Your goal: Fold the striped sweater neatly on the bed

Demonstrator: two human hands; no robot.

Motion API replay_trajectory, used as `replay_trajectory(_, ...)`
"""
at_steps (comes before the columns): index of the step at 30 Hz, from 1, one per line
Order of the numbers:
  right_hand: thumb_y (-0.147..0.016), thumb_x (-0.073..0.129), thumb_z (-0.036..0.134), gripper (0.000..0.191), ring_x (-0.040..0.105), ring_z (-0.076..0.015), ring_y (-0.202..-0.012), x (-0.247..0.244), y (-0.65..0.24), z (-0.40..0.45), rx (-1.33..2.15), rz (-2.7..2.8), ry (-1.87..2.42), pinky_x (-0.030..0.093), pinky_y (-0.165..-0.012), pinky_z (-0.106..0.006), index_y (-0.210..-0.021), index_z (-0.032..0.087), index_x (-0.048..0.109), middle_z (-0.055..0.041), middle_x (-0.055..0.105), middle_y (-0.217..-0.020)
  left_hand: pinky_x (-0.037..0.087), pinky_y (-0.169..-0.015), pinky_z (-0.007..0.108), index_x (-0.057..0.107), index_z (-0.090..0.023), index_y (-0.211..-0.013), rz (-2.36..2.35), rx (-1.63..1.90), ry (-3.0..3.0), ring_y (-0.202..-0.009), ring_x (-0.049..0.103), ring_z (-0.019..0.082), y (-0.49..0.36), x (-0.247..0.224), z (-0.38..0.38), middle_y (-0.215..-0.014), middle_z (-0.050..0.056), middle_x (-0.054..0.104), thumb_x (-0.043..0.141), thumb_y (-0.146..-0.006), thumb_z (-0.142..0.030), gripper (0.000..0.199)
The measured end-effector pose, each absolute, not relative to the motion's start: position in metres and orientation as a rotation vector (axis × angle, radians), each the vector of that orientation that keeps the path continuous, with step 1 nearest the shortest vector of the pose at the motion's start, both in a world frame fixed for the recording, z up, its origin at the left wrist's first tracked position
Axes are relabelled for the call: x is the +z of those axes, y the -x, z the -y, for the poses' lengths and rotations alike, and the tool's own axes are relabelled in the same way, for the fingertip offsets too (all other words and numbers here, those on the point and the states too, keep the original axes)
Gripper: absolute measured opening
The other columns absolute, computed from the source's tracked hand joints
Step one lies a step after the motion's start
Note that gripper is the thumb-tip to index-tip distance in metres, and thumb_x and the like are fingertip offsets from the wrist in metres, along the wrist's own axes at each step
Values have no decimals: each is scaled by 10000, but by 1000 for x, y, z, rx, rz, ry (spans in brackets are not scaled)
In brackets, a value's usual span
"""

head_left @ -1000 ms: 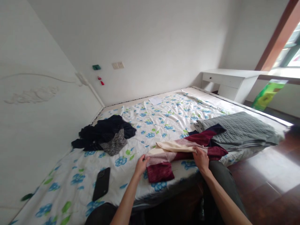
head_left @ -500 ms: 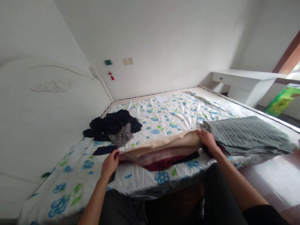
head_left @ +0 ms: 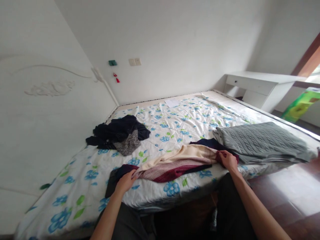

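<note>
A knitted sweater (head_left: 172, 165) in cream, pink, maroon and navy lies across the bed's near edge, its cream neckline on the far side. At its left end, where a dark sleeve bends toward me, my left hand (head_left: 127, 181) has its fingers closed on the fabric. My right hand (head_left: 228, 160) pinches the maroon part of the sweater at the right end. Navy fabric spreads beyond that hand, touching a folded grey cable-knit garment (head_left: 262, 141). The undersides of both hands' grips are hidden.
A crumpled dark garment pile (head_left: 117, 131) with a grey speckled part lies at the left on the flowered sheet (head_left: 175, 128). A white paper (head_left: 172, 102) rests near the far edge. A white desk (head_left: 260, 86) stands at the back right, beside a green package (head_left: 300, 105).
The sweater has been lowered flatter onto the bed and its dark sleeves now show at both ends. My left hand has moved right and nearer; my right hand has shifted slightly right and nearer.
</note>
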State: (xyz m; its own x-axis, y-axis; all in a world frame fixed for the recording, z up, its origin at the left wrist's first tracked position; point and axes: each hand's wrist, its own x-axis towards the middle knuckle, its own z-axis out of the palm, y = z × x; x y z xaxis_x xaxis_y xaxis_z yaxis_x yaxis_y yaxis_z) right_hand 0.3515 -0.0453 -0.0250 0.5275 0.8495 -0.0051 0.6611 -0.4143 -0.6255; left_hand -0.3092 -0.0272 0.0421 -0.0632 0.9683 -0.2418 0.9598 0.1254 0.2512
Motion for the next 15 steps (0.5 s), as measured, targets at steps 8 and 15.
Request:
replay_trajectory(8, -1053, 622, 456, 316, 791, -279, -872, 16, -358, 44, 487, 1494, 2022, 543, -806, -321, -1147, 229, 821, -108, 849, -966, 593, -1092, 408, 769, -210, -1166, -2341, 898, -1562, -1277, 776, 348, 333, 79, 18, -1282, 167, 853, 470, -998, -388, 386)
replay_trajectory(15, -912, 827, 451, 245, 780, -275, -881, 109, -419, 64, 276, 1743, 1777, 532, -823, -348, -1033, 244, 874, -89, 868, -989, 587, -981, 468, 785, -293, -1073, -2608, 1392, -1662, -1052, 765, 373, 344, 185, 48, -944, 59, 830, 594, -947, -406, 255)
